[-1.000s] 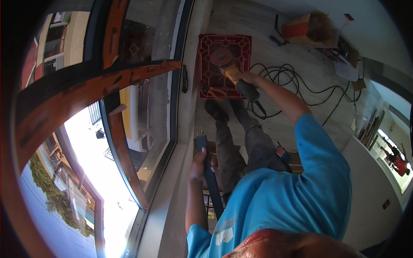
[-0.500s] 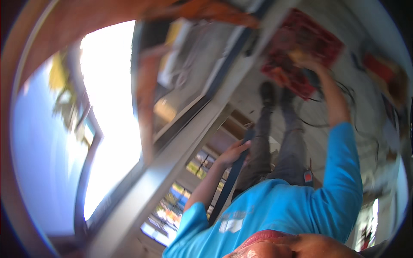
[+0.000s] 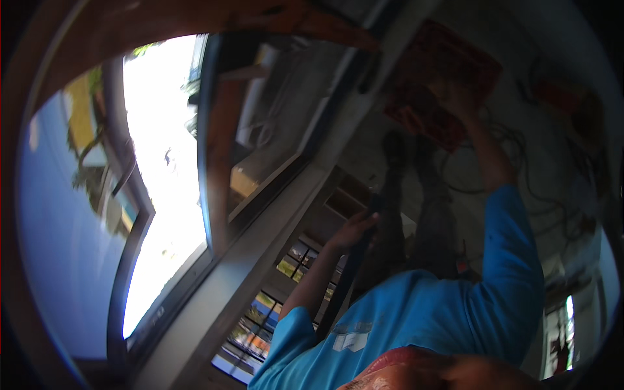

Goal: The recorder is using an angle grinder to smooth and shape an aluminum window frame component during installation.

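- Blue, long and straight, a bar (image 3: 351,261) is held in the left hand (image 3: 355,230), slanting down beside the shirt. Its fingers curl round it near the upper end, leaving little gap.
- That hold probably steadies the bar, its lower length lying near the body; its lower end is out of sight from where I stand.
- Red crate (image 3: 473,70) lies on the floor beyond the boots. The right hand (image 3: 450,95) reaches over its middle, perhaps because the crate serves as a low stand.
- How far those fingers are spread, and whether they grip anything, I cannot tell; it is too dark.
- Orange item (image 3: 411,121), kind unclear, sits at the crate's near edge, toward the left corner, presumably within reach.
- Dark cables (image 3: 520,146) lie loosely beyond the crate's right-hand side.
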`<control>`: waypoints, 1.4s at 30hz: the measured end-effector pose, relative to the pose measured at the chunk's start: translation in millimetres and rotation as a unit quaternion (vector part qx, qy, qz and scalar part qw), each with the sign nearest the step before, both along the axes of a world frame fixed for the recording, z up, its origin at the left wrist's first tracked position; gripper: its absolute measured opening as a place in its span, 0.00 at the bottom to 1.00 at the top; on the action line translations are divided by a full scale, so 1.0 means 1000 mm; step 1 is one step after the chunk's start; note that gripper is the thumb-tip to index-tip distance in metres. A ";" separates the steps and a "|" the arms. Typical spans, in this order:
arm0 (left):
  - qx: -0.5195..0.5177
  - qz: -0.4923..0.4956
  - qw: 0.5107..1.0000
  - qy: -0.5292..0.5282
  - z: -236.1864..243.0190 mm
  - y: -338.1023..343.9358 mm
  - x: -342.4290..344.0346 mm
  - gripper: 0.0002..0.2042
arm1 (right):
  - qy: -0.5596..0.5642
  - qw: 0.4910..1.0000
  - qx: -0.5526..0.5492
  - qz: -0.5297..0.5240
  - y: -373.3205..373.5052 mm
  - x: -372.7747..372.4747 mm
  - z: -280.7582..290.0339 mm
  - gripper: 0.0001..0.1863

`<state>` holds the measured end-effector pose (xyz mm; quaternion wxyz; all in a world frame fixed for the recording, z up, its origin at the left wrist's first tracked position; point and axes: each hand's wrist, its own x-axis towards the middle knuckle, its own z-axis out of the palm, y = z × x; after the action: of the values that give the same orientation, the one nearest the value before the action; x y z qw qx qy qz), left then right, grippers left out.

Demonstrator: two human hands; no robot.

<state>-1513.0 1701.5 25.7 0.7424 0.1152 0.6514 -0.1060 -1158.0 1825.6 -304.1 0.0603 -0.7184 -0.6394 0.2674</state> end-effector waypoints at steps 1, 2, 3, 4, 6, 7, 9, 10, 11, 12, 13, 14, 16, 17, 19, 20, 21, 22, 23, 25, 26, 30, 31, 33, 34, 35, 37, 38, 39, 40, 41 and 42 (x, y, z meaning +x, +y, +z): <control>0.005 -0.016 1.000 0.017 0.005 0.009 0.014 0.18 | -0.019 0.999 0.040 0.007 -0.004 0.009 -0.007 0.31; -0.008 -0.026 1.000 0.008 0.003 0.005 0.012 0.18 | -0.024 0.994 0.107 -0.011 -0.008 -0.002 0.006 0.33; 0.050 -0.063 0.997 0.004 -0.003 0.002 0.008 0.18 | -0.031 0.984 0.175 -0.027 -0.013 -0.007 0.020 0.34; 0.109 -0.103 0.989 -0.009 -0.011 0.000 0.011 0.18 | -0.051 0.984 0.164 -0.039 -0.022 0.005 0.022 0.34; 0.159 -0.137 0.978 -0.020 -0.005 -0.009 0.022 0.18 | -0.022 0.959 0.207 -0.190 -0.048 0.019 0.033 0.27; 0.228 -0.155 0.961 -0.013 -0.004 -0.008 0.027 0.18 | -0.030 0.959 0.206 -0.194 -0.055 0.016 0.051 0.27; 0.254 -0.173 0.951 -0.029 0.018 0.007 0.056 0.19 | 0.236 0.919 0.128 -0.288 -0.078 0.006 0.102 0.18; 0.282 -0.184 0.941 -0.032 0.032 0.012 0.069 0.20 | 0.266 0.917 0.095 -0.282 -0.091 -0.001 0.139 0.15; 0.289 -0.191 0.937 -0.048 0.038 0.011 0.075 0.20 | 0.296 0.913 0.065 -0.274 -0.104 -0.010 0.181 0.12; 0.268 -0.197 0.941 -0.055 0.040 0.005 0.081 0.21 | 0.400 0.877 0.010 -0.266 -0.122 -0.016 0.216 0.14; 0.247 -0.208 0.945 -0.063 0.043 0.003 0.085 0.21 | 0.498 0.828 -0.041 -0.256 -0.138 -0.023 0.250 0.15; 0.250 -0.221 0.939 -0.081 0.047 0.000 0.087 0.21 | 0.493 0.838 -0.041 -0.232 -0.146 -0.029 0.296 0.15; 0.262 -0.263 0.919 -0.132 0.052 -0.003 0.104 0.22 | 0.429 0.880 0.009 -0.204 -0.166 -0.036 0.361 0.13; 0.266 -0.281 0.909 -0.154 0.051 -0.012 0.107 0.22 | 0.374 0.906 0.052 -0.191 -0.178 -0.039 0.382 0.12; 0.406 -0.325 0.834 -0.184 0.035 -0.025 0.118 0.18 | 0.312 0.914 0.135 -0.223 -0.195 -0.041 0.396 0.10; 0.402 -0.349 0.818 -0.218 0.045 -0.028 0.130 0.18 | 0.264 0.915 0.193 -0.237 -0.212 -0.037 0.402 0.09; 0.422 -0.399 0.783 -0.224 0.059 -0.028 0.141 0.18 | 0.241 0.910 0.207 -0.266 -0.226 -0.032 0.410 0.09; 0.444 -0.445 0.745 -0.225 0.071 -0.032 0.153 0.18 | 0.166 0.924 0.246 -0.242 -0.239 -0.026 0.419 0.09; 0.446 -0.461 0.726 -0.247 0.078 -0.037 0.165 0.18 | 0.089 0.931 0.280 -0.215 -0.250 -0.017 0.428 0.09; 0.484 -0.484 0.677 -0.273 0.086 -0.057 0.188 0.17 | 0.036 0.924 0.289 -0.248 -0.284 -0.002 0.439 0.07; 0.482 -0.500 0.658 -0.290 0.096 -0.071 0.202 0.17 | 0.143 0.887 0.242 -0.366 -0.307 0.001 0.436 0.06; 0.457 -0.588 0.580 -0.329 0.114 -0.124 0.273 0.16 | 0.499 0.478 0.137 -0.710 -0.384 0.030 0.399 0.04; 0.449 -0.618 0.551 -0.336 0.108 -0.138 0.289 0.16 | 0.496 0.466 0.154 -0.717 -0.404 0.033 0.403 0.04; 0.467 -0.654 0.478 -0.355 0.111 -0.177 0.326 0.16 | 0.099 0.696 0.373 -0.606 -0.461 0.049 0.428 0.04; 0.489 -0.679 0.413 -0.360 0.113 -0.195 0.348 0.16 | -0.021 0.742 0.420 -0.522 -0.492 0.070 0.434 0.04; 0.484 -0.686 0.393 -0.375 0.115 -0.222 0.371 0.16 | -0.037 0.729 0.423 -0.537 -0.527 0.086 0.435 0.04; 0.475 -0.719 0.337 -0.380 0.118 -0.281 0.423 0.17 | 0.088 0.679 0.384 -0.619 -0.595 0.119 0.431 0.05; 0.473 -0.720 0.320 -0.394 0.120 -0.319 0.454 0.17 | 0.323 0.537 0.349 -0.697 -0.628 0.141 0.417 0.06; 0.468 -0.728 0.298 -0.403 0.120 -0.359 0.485 0.17 | 0.311 0.527 0.361 -0.704 -0.668 0.159 0.404 0.06; 0.463 -0.738 0.279 -0.404 0.120 -0.390 0.510 0.17 | 0.352 0.421 0.372 -0.749 -0.696 0.176 0.404 0.06; 0.460 -0.742 0.265 -0.409 0.125 -0.421 0.535 0.17 | 0.389 0.309 0.380 -0.780 -0.722 0.194 0.415 0.07; 0.459 -0.733 0.249 -0.435 0.129 -0.454 0.561 0.17 | 0.289 0.398 0.383 -0.782 -0.759 0.209 0.428 0.06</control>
<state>-952.2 1247.7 154.6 0.3379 0.8934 -0.1962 -0.2216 -949.3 1066.6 123.4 0.6931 -0.6855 0.2217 0.0219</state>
